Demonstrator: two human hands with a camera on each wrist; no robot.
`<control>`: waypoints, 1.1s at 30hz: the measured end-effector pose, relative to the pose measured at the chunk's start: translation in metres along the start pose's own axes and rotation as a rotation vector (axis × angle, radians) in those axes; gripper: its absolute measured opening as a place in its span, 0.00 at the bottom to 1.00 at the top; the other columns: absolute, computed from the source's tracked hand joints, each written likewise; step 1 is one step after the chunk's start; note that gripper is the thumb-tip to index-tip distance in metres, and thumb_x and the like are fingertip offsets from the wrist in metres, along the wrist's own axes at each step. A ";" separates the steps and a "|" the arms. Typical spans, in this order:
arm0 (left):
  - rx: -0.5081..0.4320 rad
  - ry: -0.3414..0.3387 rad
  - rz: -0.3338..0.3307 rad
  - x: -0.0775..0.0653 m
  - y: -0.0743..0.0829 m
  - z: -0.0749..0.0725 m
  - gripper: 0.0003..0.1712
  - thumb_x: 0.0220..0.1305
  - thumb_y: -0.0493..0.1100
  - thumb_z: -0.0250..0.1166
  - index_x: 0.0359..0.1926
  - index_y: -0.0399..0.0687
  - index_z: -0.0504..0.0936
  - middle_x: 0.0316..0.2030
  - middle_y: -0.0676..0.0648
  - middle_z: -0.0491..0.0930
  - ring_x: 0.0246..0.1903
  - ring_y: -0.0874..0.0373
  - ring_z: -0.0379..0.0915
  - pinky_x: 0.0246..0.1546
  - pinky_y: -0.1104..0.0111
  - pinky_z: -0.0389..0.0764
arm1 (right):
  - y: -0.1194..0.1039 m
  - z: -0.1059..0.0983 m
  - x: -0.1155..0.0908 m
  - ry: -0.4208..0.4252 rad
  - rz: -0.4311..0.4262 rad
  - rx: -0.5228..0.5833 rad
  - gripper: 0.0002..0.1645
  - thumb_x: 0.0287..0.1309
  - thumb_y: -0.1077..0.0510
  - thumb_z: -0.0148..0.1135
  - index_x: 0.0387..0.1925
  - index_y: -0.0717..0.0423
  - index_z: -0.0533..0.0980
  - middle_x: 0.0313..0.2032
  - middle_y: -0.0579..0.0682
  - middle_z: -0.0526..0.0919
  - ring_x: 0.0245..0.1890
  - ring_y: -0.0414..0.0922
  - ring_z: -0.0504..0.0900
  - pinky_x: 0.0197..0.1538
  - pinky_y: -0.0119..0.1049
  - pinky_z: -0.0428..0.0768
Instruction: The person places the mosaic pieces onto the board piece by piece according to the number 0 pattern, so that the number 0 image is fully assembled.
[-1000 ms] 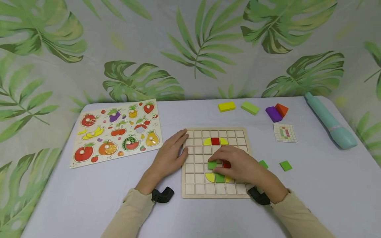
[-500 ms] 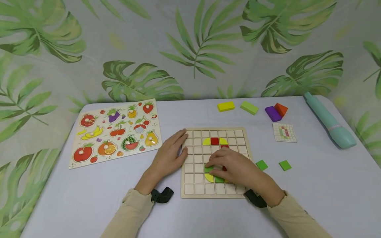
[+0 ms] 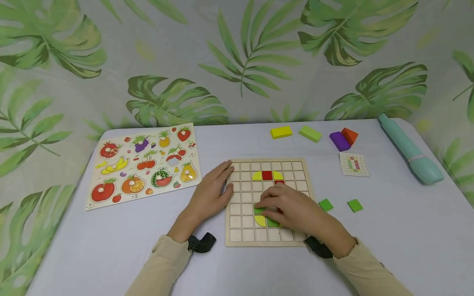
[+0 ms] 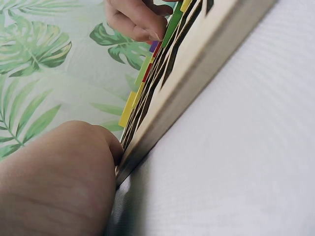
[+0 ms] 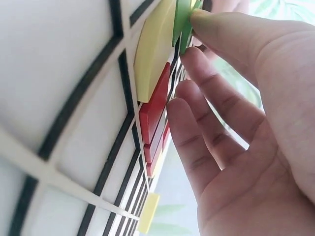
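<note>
A wooden grid board lies in the middle of the table. My right hand is over it, thumb and index finger pinching a green square tile at a cell left of centre. In the right wrist view the thumb touches that green tile, with other fingertips near the grid. Around it sit a yellow quarter-round tile, another green tile and a red tile; the hand hides part of the pattern. My left hand rests along the board's left edge, fingers extended.
Two loose green tiles lie right of the board, below a pattern card. Behind are yellow, light green, purple and orange blocks. A fruit puzzle lies left, a teal bottle-shaped object far right.
My right hand has moved slightly left and lowered the green tile to a cell above the yellow quarter-round. During the last half second it hardly moves. My left hand stays put.
</note>
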State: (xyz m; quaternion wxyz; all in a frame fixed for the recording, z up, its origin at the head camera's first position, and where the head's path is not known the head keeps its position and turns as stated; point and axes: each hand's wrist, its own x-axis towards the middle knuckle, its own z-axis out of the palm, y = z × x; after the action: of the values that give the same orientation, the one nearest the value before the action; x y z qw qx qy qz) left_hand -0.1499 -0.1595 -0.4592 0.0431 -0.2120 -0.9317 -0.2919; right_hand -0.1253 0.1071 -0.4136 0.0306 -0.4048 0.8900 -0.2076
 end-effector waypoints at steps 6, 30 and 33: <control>-0.006 -0.002 -0.006 0.000 0.001 -0.002 0.30 0.74 0.44 0.56 0.73 0.39 0.70 0.78 0.45 0.62 0.77 0.49 0.56 0.77 0.54 0.62 | -0.002 -0.002 0.001 -0.001 0.030 -0.011 0.14 0.63 0.52 0.72 0.50 0.46 0.88 0.48 0.40 0.87 0.50 0.41 0.81 0.53 0.40 0.84; -0.003 0.000 -0.004 -0.001 -0.001 0.002 0.30 0.74 0.44 0.56 0.73 0.39 0.70 0.78 0.45 0.62 0.77 0.49 0.56 0.77 0.55 0.61 | 0.056 -0.047 -0.070 0.134 0.225 0.020 0.19 0.57 0.59 0.77 0.51 0.46 0.87 0.48 0.40 0.87 0.44 0.39 0.80 0.44 0.38 0.84; -0.002 -0.001 -0.004 -0.001 0.000 0.002 0.30 0.74 0.44 0.56 0.73 0.39 0.70 0.78 0.45 0.62 0.77 0.49 0.56 0.77 0.55 0.61 | 0.065 -0.047 -0.082 0.127 0.239 0.019 0.21 0.55 0.58 0.78 0.51 0.46 0.86 0.48 0.40 0.87 0.41 0.37 0.79 0.42 0.35 0.83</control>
State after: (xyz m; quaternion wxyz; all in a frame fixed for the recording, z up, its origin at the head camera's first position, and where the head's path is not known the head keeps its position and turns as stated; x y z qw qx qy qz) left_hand -0.1493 -0.1591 -0.4608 0.0419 -0.2102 -0.9318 -0.2930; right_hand -0.1263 0.2214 -0.4060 0.0026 -0.2816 0.9300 -0.2362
